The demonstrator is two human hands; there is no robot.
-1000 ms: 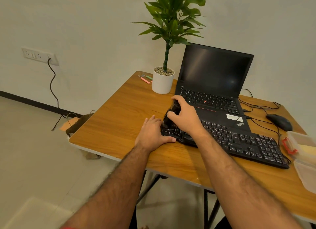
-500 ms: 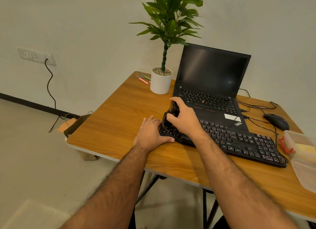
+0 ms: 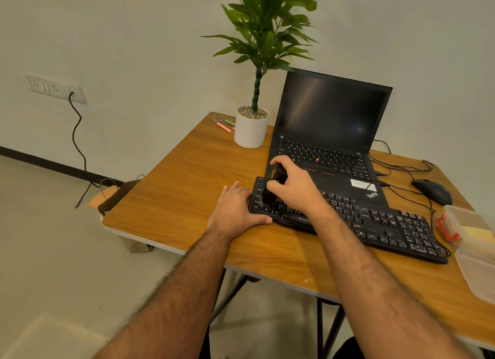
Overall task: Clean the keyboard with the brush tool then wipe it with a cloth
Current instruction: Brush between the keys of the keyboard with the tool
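Note:
A black external keyboard [image 3: 375,222] lies slantwise on the wooden table [image 3: 174,198], in front of an open laptop. My right hand [image 3: 294,184] grips a black brush tool [image 3: 273,184] and holds it down on the keyboard's left end. My left hand [image 3: 235,211] rests flat on the table against the keyboard's left edge, its thumb along the front corner. No cloth is plainly visible.
A black laptop [image 3: 329,133] stands open behind the keyboard. A potted plant [image 3: 251,128] and coloured markers [image 3: 225,125] sit at the back left. A mouse [image 3: 432,191] with cables lies at the right, beside clear plastic containers [image 3: 471,241].
The brush in my right hand has shifted slightly along the keyboard's left end. My left hand stays in place against the keyboard's edge. The camera view drifted a little.

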